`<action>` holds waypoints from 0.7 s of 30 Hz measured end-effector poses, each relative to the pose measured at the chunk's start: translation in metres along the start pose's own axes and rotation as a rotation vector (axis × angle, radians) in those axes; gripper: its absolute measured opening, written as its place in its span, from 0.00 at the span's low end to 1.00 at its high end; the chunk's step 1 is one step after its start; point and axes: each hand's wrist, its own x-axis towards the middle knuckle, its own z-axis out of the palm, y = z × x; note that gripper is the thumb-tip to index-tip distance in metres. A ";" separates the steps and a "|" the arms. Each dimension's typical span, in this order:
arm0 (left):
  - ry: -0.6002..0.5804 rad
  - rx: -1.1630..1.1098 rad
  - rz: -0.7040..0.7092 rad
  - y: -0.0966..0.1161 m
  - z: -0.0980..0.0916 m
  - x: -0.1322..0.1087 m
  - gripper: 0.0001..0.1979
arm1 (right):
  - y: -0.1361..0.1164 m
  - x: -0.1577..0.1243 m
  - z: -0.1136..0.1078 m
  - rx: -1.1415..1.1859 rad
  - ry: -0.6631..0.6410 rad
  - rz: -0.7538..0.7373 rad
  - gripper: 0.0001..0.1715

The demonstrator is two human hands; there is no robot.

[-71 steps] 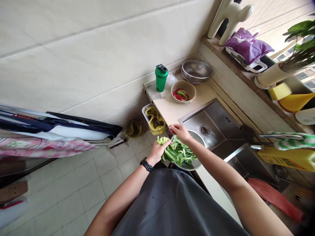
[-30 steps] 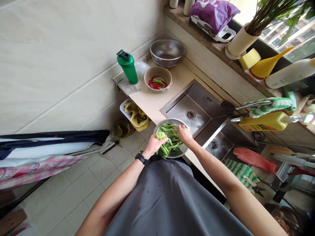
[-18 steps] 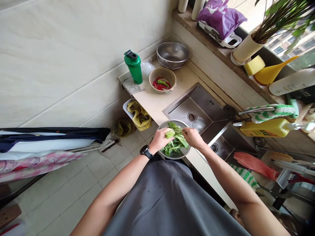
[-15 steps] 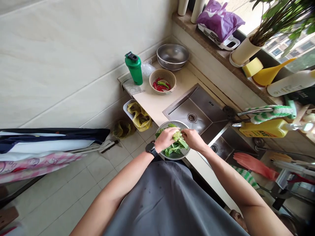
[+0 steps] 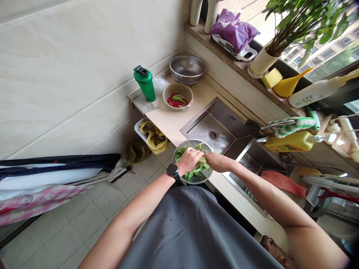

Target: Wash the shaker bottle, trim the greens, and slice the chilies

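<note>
A metal mesh colander (image 5: 208, 174) with leafy greens (image 5: 198, 171) in it sits at the near edge of the counter, close to my body. My left hand (image 5: 189, 160), with a black watch on the wrist, is closed around a bunch of the pale green stems over the colander. From the right, my right hand (image 5: 218, 162) presses its closed fingers against the same bunch; its fingertips are partly hidden. The loose leaves lie below both hands.
Beyond the colander is a steel sink (image 5: 224, 130). On the counter stand a beige basket of chilies (image 5: 178, 106), a green shaker bottle (image 5: 146, 85) and a steel bowl (image 5: 187, 71). A yellow-lined bin (image 5: 155, 141) hangs at the counter's left edge. A detergent bottle (image 5: 291, 142) stands right.
My right hand has come in closer against my left hand at the stems, covering more of them. The camera view has shifted, so the surroundings appear lower and more to the left.
</note>
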 end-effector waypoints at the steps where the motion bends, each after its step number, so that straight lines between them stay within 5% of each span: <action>1: -0.009 -0.014 -0.011 0.000 0.001 0.000 0.14 | 0.002 0.001 -0.001 -0.002 -0.027 -0.030 0.10; 15: -0.073 -0.155 -0.080 0.006 0.006 -0.006 0.13 | 0.007 -0.003 -0.005 0.148 -0.187 -0.138 0.18; 18: 0.001 -0.304 -0.102 0.007 0.005 -0.011 0.12 | 0.006 -0.002 0.005 0.368 -0.116 -0.105 0.18; 21: 0.179 -0.464 -0.227 0.008 0.009 -0.017 0.07 | 0.000 0.001 0.014 0.867 -0.013 0.022 0.20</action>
